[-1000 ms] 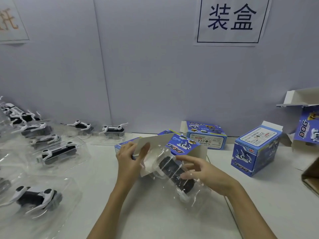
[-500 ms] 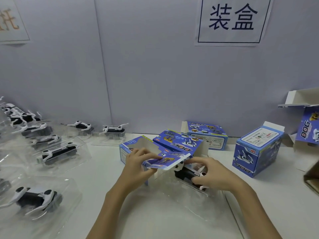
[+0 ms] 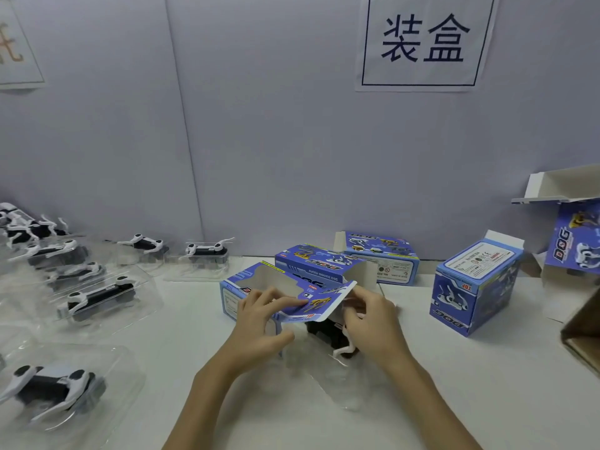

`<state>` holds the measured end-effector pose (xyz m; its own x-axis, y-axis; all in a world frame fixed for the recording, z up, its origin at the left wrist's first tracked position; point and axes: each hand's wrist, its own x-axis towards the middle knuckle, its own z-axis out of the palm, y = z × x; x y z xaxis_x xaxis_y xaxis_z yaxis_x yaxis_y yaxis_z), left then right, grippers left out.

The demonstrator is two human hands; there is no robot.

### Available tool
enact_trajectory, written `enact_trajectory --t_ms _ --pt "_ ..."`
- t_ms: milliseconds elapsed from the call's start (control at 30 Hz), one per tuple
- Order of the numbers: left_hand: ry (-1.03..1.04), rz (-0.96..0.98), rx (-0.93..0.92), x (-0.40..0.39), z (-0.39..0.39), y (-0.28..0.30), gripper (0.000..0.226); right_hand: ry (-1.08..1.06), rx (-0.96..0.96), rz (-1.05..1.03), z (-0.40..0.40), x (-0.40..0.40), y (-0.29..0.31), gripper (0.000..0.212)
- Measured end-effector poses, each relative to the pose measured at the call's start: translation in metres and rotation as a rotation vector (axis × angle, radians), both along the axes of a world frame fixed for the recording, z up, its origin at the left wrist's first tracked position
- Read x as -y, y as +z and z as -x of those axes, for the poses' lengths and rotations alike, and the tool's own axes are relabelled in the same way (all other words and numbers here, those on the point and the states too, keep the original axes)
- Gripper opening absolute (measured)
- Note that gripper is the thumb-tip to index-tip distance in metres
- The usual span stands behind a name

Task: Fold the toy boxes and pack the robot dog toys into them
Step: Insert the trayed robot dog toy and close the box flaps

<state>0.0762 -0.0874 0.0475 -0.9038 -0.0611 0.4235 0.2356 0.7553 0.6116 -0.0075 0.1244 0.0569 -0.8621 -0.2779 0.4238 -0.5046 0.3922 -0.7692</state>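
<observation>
Partway: left grip (image 3: 259, 319) holds the box (image 3: 256, 287) flap, right grip (image 3: 370, 316) pinches the half-inserted dog toy (image 3: 328, 332); many trayed toys (image 3: 97, 297) left remain unpacked.

You are looking at an evenly lit indoor scene, bright but soft, with a cool bluish cast over the wall (image 3: 259, 141) and the white table (image 3: 454, 384). Shadows are faint and diffuse; a soft one lies under your hands and another beside the upright blue box (image 3: 474, 287). The clear plastic trays (image 3: 107, 303) on your left catch pale glare, and their outlines are hard to follow. The wide-angle lens bends the wall seam and stretches things near the edges. The whole picture is slightly soft, and the small print on the boxes is blurred.
</observation>
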Motion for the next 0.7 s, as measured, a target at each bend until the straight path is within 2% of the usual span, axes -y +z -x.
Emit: enact_trajectory --t_ms 133,200,300,367,467,600,700 --pt "-0.063 -0.015 0.065 -0.006 -0.001 0.003 0.053 -0.182 -0.112 0.237 -0.003 0.011 -0.008 0.034" --pt "-0.071 0.033 0.097 -0.011 -0.003 0.004 0.076 -0.248 -0.137 0.293 -0.006 0.016 -0.011 0.032" --pt "-0.023 0.246 0.065 -0.028 -0.005 0.004 0.100 -0.288 -0.135 0.367 -0.008 0.019 -0.010 0.033" --pt "0.039 0.380 0.017 -0.038 -0.004 0.000 0.104 -0.290 -0.045 0.407 -0.004 0.017 -0.008 0.034" --pt "0.051 0.360 -0.033 -0.039 -0.001 -0.002 0.083 -0.298 0.140 0.454 0.005 0.009 -0.007 0.033" --pt "0.055 0.348 -0.071 -0.031 0.003 -0.001 0.049 -0.304 0.219 0.426 0.004 0.008 -0.009 0.025" --pt "0.084 0.290 -0.123 -0.029 0.005 -0.001 0.032 -0.259 0.237 0.387 0.002 0.011 -0.013 0.037"
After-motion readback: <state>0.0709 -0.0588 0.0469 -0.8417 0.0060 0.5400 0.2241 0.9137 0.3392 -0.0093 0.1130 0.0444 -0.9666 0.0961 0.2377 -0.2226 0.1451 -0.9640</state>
